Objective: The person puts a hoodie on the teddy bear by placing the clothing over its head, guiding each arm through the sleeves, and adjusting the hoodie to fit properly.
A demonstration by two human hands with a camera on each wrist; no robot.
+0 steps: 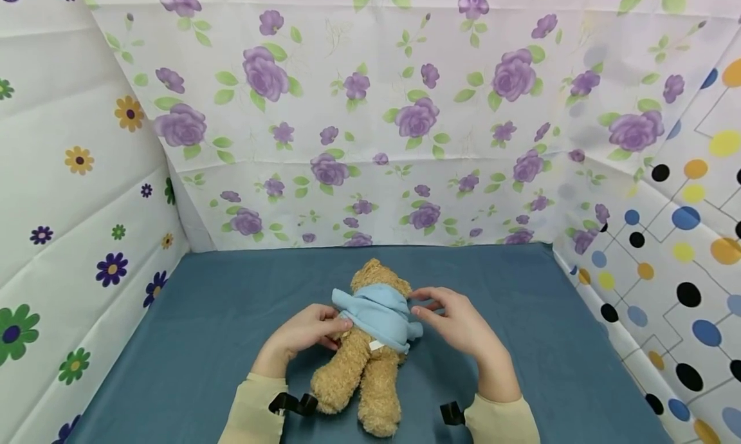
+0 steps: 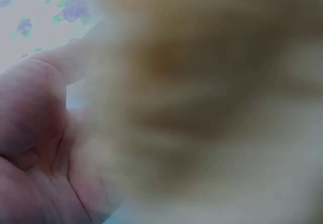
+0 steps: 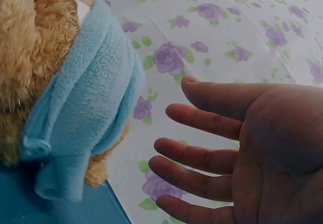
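A light-brown plush teddy bear (image 1: 338, 373) in a light-blue fleece garment (image 1: 379, 315) lies on the table, its head away from me and its legs toward me. No face shows on it. A small white tag sticks out below the garment's hem. My left hand (image 1: 309, 333) grips the bear's left-side edge at waist height, thumb on top; blurred fur hides most of that grip in the left wrist view. Beside the bear's head and shoulder is my right hand (image 1: 454, 315), its fingers spread and loosely bent. The right wrist view shows this hand (image 3: 242, 153) apart from the bear and holding nothing.
A dark teal cloth (image 1: 231, 289) covers the table. Behind it hangs a white sheet with purple roses (image 1: 417, 119). Flower-printed fabric (image 1: 75, 257) walls the left side, and dotted fabric (image 1: 666, 302) the right. Black straps (image 1: 293, 403) hang at both wrists.
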